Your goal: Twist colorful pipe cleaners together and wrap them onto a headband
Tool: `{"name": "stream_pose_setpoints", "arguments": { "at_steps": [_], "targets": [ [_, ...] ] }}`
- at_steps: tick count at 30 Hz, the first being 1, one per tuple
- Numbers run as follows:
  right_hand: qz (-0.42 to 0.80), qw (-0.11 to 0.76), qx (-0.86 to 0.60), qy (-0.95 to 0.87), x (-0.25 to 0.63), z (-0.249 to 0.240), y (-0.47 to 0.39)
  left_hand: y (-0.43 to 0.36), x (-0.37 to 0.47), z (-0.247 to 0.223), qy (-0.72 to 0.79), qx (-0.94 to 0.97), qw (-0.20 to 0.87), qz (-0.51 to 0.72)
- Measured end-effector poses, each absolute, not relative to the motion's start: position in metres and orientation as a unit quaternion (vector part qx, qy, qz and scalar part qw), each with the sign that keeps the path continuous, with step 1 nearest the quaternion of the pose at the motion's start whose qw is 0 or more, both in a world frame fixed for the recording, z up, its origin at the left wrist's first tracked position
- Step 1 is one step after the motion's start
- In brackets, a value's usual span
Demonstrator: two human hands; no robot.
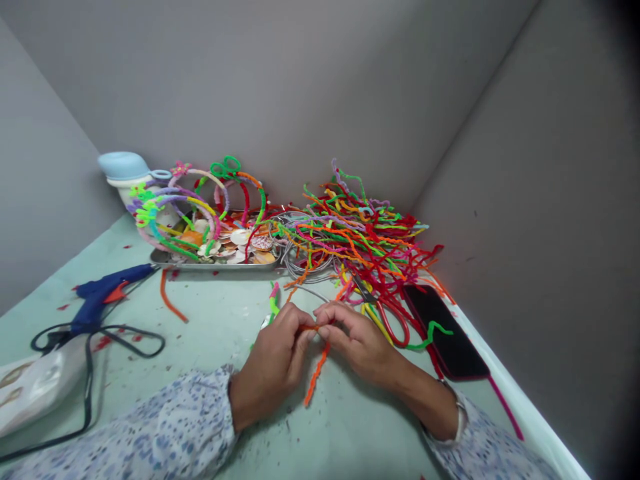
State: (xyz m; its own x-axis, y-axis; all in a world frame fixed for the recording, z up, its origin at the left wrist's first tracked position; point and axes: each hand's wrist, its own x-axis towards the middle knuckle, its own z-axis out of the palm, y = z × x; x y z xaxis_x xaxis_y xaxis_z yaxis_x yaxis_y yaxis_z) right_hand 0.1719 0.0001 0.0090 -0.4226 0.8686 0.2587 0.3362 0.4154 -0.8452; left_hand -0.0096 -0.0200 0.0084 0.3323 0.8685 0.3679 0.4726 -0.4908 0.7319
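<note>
An orange pipe cleaner (pixel 315 381) is pinched between my two hands at the front middle of the table, and one end hangs down below my fingers. My left hand (pixel 275 357) is closed, thumb and fingers pressed on the pipe cleaner. Fingertips of my right hand (pixel 363 343) meet it there, also pinching. A grey wire (pixel 307 291) runs just behind my hands. Beside my left hand a short green and pink fuzzy piece (pixel 273 298) sticks up. Red-handled scissors (pixel 393 320) lie just beyond my right hand.
A large heap of coloured pipe cleaners (pixel 360 233) stands behind. Left of it, a metal tray (pixel 220 265) holds shells and wrapped headbands (pixel 190 197). A blue glue gun (pixel 107 293) with its cord lies left. At right lies a phone (pixel 450 340). A white bottle (pixel 125 177) stands at back left.
</note>
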Motion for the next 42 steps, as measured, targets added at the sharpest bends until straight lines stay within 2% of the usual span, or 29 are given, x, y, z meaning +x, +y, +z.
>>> {"name": "stream_pose_setpoints", "arguments": {
  "at_steps": [6, 14, 20, 28, 35, 42],
  "targets": [
    [0.290, 0.428, -0.402, -0.756, 0.168, 0.002, 0.000, -0.019, -0.010, 0.009, 0.438, 0.764, 0.263, 0.395],
    [0.261, 0.413, -0.378, -0.786, 0.169, 0.008, 0.000, -0.019, -0.011, 0.010, 0.429, 0.771, 0.255, 0.397],
    [0.309, 0.404, -0.374, -0.776, 0.169, 0.010, 0.000, -0.019, -0.011, 0.010, 0.420, 0.783, 0.243, 0.389],
    [0.441, 0.342, -0.378, -0.738, 0.174, 0.017, 0.001, -0.018, -0.011, 0.011, 0.405, 0.800, 0.242, 0.371],
    [0.423, 0.397, -0.400, -0.710, 0.171, 0.011, 0.004, -0.017, -0.011, 0.011, 0.423, 0.777, 0.257, 0.390],
    [0.424, 0.400, -0.371, -0.723, 0.173, 0.011, 0.004, -0.017, -0.011, 0.010, 0.415, 0.786, 0.250, 0.385]
  ]
}}
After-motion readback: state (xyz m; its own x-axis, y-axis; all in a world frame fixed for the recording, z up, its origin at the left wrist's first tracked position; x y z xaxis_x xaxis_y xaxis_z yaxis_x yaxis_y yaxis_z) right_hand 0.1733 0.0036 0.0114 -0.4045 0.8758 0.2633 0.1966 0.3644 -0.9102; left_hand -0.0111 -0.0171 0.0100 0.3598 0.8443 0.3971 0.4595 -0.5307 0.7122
